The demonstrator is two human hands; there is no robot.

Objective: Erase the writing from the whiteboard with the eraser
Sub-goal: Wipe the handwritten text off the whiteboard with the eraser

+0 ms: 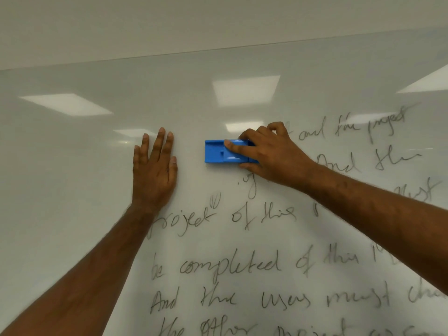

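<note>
A glossy whiteboard (72,166) fills most of the view. Black handwriting (230,265) runs in several lines over its lower and right parts. My right hand (274,156) presses a blue eraser (215,152) flat against the board near the centre, fingers on top of it and thumb under it. The eraser's left half shows; its right half is hidden under my fingers. Left of the eraser the board carries no writing. My left hand (154,170) lies flat on the board beside the eraser, fingers spread and pointing up, holding nothing.
The board's top edge (218,50) runs across the upper part of the view, with plain wall (194,20) above it. Ceiling lights are reflected as bright patches (244,89) on the board. Writing continues past the right and bottom edges of the view.
</note>
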